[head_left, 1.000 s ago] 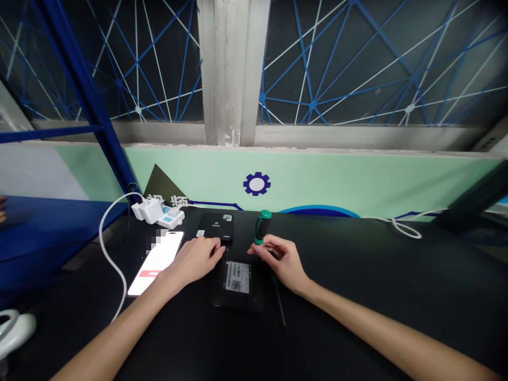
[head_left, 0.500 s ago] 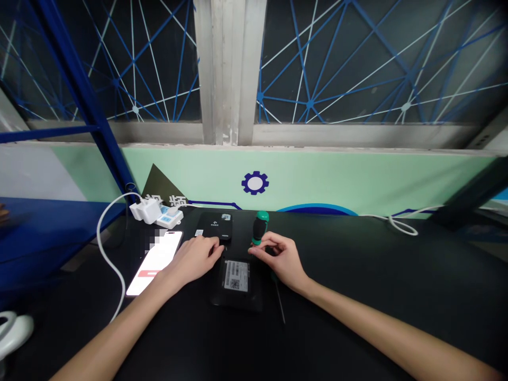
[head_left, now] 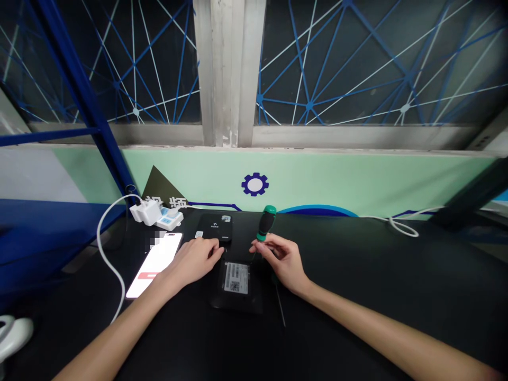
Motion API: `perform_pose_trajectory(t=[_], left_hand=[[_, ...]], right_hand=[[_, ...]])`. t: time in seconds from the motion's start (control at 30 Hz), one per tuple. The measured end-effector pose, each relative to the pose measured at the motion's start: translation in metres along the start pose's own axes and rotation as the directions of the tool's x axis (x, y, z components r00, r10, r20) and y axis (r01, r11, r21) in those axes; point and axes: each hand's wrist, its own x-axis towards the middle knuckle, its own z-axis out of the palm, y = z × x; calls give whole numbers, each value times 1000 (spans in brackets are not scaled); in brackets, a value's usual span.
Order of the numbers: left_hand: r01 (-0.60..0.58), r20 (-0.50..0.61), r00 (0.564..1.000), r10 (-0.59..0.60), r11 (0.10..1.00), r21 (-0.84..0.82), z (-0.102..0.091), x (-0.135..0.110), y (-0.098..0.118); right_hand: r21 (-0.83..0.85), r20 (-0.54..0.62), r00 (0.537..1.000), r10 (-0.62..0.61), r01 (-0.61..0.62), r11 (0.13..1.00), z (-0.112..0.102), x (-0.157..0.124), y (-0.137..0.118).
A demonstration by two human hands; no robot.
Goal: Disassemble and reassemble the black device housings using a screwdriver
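Observation:
My right hand (head_left: 286, 260) pinches a green-and-black screwdriver (head_left: 266, 222) near the lower end of its handle. Its thin shaft slants down to the far right part of a black set-top box (head_left: 232, 304) with a white label. Whether the tip touches a screw is too small to tell. Fingers bent, my left hand (head_left: 198, 257) holds the far left corner of that box between thumb and fingers. A second screwdriver (head_left: 280, 304) lies to the right of the box, its handle partly hidden under my right hand.
A smaller black box (head_left: 214, 227) lies just behind. On the left are a lit phone (head_left: 156, 264), a white power strip (head_left: 170, 217) with a plugged-in charger (head_left: 146, 211) and a white cable (head_left: 103, 248). Another cable (head_left: 402, 227) lies along the wall at the right.
The screwdriver in my right hand has gone from nearly upright to leaning, its handle top shifted right and up, and its shaft now shows. My left hand has stayed put.

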Motion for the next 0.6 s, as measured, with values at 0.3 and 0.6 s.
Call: perform_pose_trajectory(t=[0.3,0.6], left_hand=[[-17,-16,1000,16,1000,-7,1,-1,0],[-32,-43,999,32,999,4,-2,-2,1]], right_hand=[[-2,-107,994,21,-22,1000,0,0,-1],[-80,-120,992,50,-60,995,1,4,10]])
